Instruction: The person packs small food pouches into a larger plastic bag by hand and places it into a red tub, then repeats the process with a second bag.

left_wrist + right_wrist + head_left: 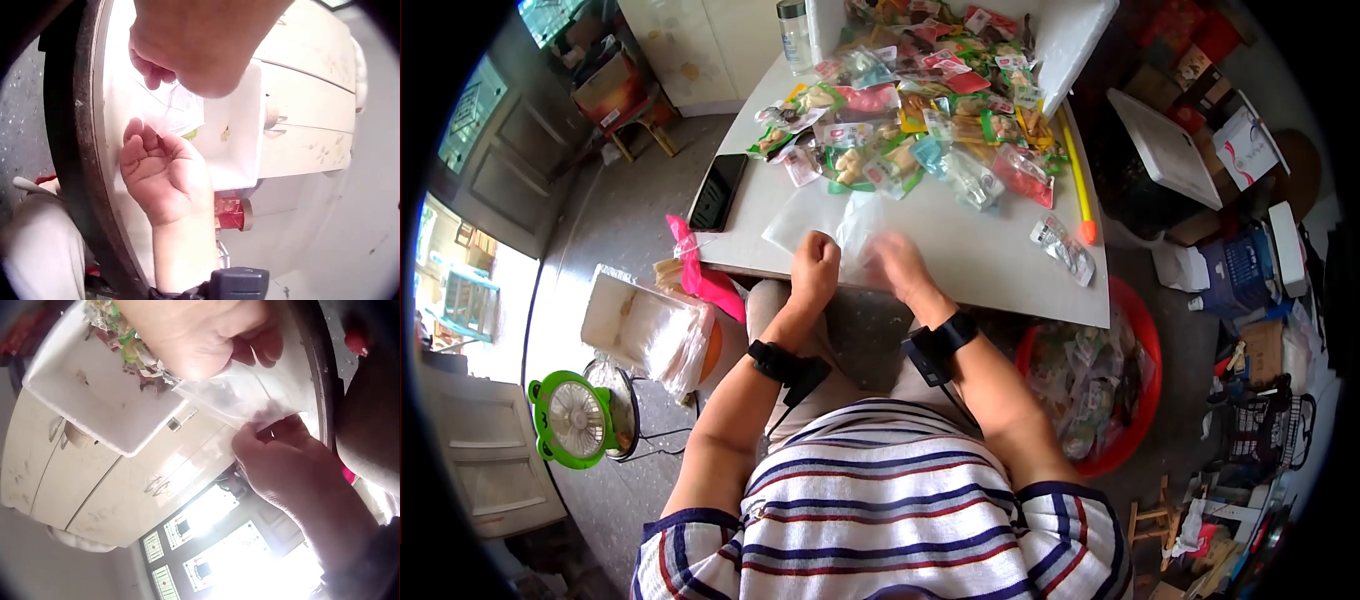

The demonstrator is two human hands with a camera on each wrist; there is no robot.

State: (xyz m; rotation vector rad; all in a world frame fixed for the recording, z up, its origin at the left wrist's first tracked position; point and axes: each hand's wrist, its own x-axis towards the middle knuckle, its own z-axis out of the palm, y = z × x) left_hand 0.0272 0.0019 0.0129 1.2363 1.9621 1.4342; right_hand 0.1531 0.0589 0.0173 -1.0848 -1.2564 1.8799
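A clear plastic bag (858, 225) lies at the table's near edge between the two hands. My left hand (815, 268) has its fingers curled and pinches the bag's edge; the right wrist view shows this left hand (294, 462) at the clear film (231, 400). Opposite it, my right hand (900, 268) is blurred. The left wrist view shows the right hand (169, 175) palm up, fingers curled, with a corner of the bag (178, 112) at its thumb and forefinger. Beyond the bag, small colourful packets (880, 160) are heaped on the table.
A white foam box (1072, 45) stands at the table's far side. A phone (717, 192) and a jar (794, 38) are on the left; a yellow stick (1077, 170) and a silvery packet (1062, 248) on the right. A red basin (1143, 400) holds packets below the table.
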